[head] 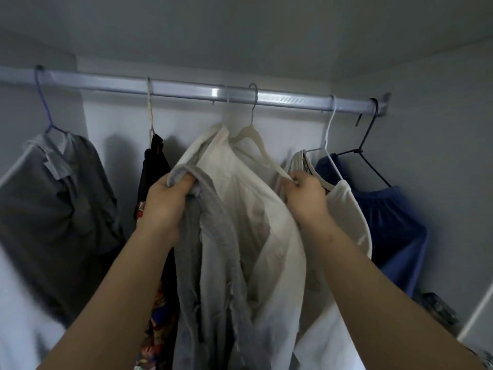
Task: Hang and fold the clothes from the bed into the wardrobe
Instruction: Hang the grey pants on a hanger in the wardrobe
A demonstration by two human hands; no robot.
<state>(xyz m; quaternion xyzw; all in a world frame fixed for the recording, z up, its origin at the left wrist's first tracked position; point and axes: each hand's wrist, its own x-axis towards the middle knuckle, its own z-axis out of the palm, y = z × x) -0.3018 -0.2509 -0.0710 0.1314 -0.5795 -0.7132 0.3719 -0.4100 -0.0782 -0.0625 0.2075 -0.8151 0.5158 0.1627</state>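
Left hand (166,198), centre-left of the frame: fingers curled tight round a bunched fold of a pale grey knit garment (213,263), gripped near its top edge. The rest of the cloth hangs straight down the lower middle of the frame. Judged purpose: to carry the garment's weight and keep its neck or shoulder raised to hanger height.

Right hand (302,189), centre-right: fingers and thumb pinch the lower right arm of a cream plastic hanger (256,145). The hanger's hook (253,102) sits over the silver metal wardrobe rail (186,89) at upper centre. Judged purpose: to steady the hanger, or tilt it, so cloth can be fed over its shoulder.

A white cotton shirt (256,209) drapes between the two hands. Whether it is already seated on the cream hanger cannot be told.

Surroundings on the rail:
- far left, a dark grey shirt (53,204) on a blue wire hanger;
- left of centre, a black patterned garment (153,166);
- right of the right hand, a white top (349,206) on a white wire hanger;
- far right, a navy blue garment (394,222) beside a black wire hanger (370,156).

Judgement: hanging in progress, grey garment not yet hung. The bed is out of view.
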